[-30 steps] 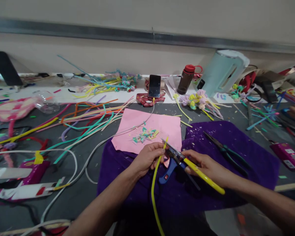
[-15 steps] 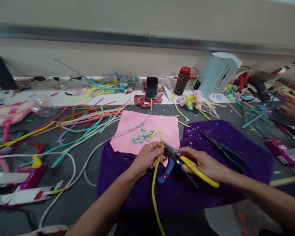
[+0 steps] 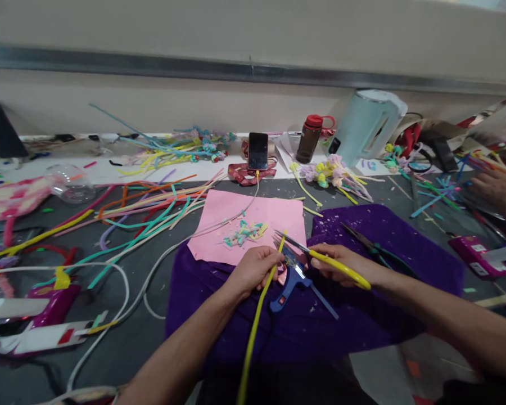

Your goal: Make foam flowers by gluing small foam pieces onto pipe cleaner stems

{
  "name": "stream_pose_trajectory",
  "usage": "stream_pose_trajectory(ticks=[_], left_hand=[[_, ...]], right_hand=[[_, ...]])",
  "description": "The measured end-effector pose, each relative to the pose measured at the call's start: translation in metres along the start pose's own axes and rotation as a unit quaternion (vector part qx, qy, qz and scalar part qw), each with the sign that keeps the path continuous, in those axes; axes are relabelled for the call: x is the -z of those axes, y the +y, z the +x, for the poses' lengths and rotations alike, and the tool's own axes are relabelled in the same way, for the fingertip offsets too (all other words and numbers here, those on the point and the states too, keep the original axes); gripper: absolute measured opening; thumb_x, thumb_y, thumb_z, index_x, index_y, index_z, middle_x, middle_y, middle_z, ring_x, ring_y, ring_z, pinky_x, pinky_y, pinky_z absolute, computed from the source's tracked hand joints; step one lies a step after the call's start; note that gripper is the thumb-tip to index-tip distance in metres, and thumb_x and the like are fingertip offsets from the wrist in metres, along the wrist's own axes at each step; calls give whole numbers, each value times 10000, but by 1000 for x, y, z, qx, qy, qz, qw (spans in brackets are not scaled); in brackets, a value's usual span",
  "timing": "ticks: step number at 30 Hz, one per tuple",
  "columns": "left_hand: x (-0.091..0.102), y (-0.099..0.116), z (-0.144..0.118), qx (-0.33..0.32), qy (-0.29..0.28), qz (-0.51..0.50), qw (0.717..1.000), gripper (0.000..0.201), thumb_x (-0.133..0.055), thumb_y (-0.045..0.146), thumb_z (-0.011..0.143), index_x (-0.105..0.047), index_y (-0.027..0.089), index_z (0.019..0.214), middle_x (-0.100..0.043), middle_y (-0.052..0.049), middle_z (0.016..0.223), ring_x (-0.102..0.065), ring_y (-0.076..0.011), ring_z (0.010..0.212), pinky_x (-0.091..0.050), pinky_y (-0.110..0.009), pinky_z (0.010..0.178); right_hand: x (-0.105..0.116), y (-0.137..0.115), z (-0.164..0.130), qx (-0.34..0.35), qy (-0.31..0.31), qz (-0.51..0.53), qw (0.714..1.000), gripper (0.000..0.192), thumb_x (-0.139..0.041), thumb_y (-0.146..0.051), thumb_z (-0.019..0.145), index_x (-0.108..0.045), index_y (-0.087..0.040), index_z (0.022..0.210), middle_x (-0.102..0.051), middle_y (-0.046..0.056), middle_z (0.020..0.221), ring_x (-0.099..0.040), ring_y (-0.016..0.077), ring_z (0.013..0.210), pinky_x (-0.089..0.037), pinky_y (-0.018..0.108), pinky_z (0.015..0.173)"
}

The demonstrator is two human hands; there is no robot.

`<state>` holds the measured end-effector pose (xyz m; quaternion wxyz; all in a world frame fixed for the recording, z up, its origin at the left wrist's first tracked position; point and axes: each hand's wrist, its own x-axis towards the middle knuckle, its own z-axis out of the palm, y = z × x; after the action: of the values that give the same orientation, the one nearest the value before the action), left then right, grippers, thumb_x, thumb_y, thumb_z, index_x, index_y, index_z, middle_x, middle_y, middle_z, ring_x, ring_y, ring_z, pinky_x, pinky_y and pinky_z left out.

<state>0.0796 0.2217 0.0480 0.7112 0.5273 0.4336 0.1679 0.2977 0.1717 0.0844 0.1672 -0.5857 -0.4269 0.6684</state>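
My left hand (image 3: 253, 269) pinches a long yellow pipe cleaner (image 3: 255, 326) near its upper end, its tip poking up at the edge of the pink paper (image 3: 236, 208). My right hand (image 3: 346, 264) grips yellow-handled scissors (image 3: 320, 257), whose blades are apart around the pipe cleaner's tip. Just under both hands a blue glue gun (image 3: 287, 284) lies on the purple cloth (image 3: 362, 326). On the pink paper sits a small pile of cut coloured bits (image 3: 244, 232).
Green-handled pliers (image 3: 375, 247) lie on the cloth at right. Loose pipe cleaners (image 3: 147, 208) spread across the left. A phone (image 3: 258, 151), a bottle (image 3: 310, 138), a pale kettle (image 3: 369, 126) and pipe-cleaner flowers (image 3: 329, 171) stand behind. Another person's hand (image 3: 495, 188) rests far right.
The scissors have lifted off the glue gun and their blades have opened at the pipe cleaner's tip. The pipe cleaner's lower length has swung left. The view shifted slightly.
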Motion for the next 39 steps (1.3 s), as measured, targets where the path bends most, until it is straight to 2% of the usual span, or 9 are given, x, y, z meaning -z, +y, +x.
stream_pose_trajectory(ticks=[6,12,18,23,27,32,39], left_hand=[[-4,-1,2,2,7,36,999,249,-513,384,754,-501,173,621,-493,59,393,-323,-51,239,-193,-163,244],[-4,2,2,9,1,43,999,236,-504,354,756,-499,171,606,-490,62,376,-328,-50,232,-203,-169,256],[-5,1,3,12,3,54,998,217,-486,343,755,-494,171,623,-499,56,387,-334,-53,236,-196,-163,248],[-3,-3,3,10,3,55,998,225,-490,358,751,-505,164,639,-494,58,397,-333,-46,240,-194,-151,250],[1,-4,1,-5,5,10,1000,250,-507,395,754,-512,156,684,-520,54,428,-337,-38,241,-193,-143,251],[3,0,-2,-22,7,-65,998,289,-540,410,751,-551,133,833,-525,59,443,-317,-26,236,-179,-136,244],[0,2,-4,-8,-18,-87,996,300,-518,360,779,-524,136,978,-528,66,437,-313,-26,231,-175,-126,246]], right_hand=[[7,4,7,-48,-25,35,998,365,-629,-502,700,-504,-222,899,-421,-83,554,-278,-7,293,-172,115,262],[5,1,6,-49,-29,24,998,335,-627,-476,712,-510,-212,883,-401,-84,531,-285,-2,297,-177,120,266],[1,2,6,-18,-7,-10,1000,287,-589,-447,745,-531,-204,885,-371,-86,521,-281,3,301,-194,113,259],[3,1,6,-32,0,-29,999,290,-577,-452,751,-516,-199,881,-370,-82,533,-292,6,296,-201,115,251],[2,-2,-9,3,9,-23,1000,355,-566,-515,753,-463,-222,925,-373,-85,575,-300,5,337,-247,108,282],[-6,-5,-27,28,-9,-74,997,437,-551,-546,754,-439,-218,1019,-376,-80,610,-352,22,385,-331,133,332],[-15,0,-16,72,-4,-114,991,409,-577,-488,762,-476,-193,1026,-453,-57,693,-365,20,442,-330,144,397]])
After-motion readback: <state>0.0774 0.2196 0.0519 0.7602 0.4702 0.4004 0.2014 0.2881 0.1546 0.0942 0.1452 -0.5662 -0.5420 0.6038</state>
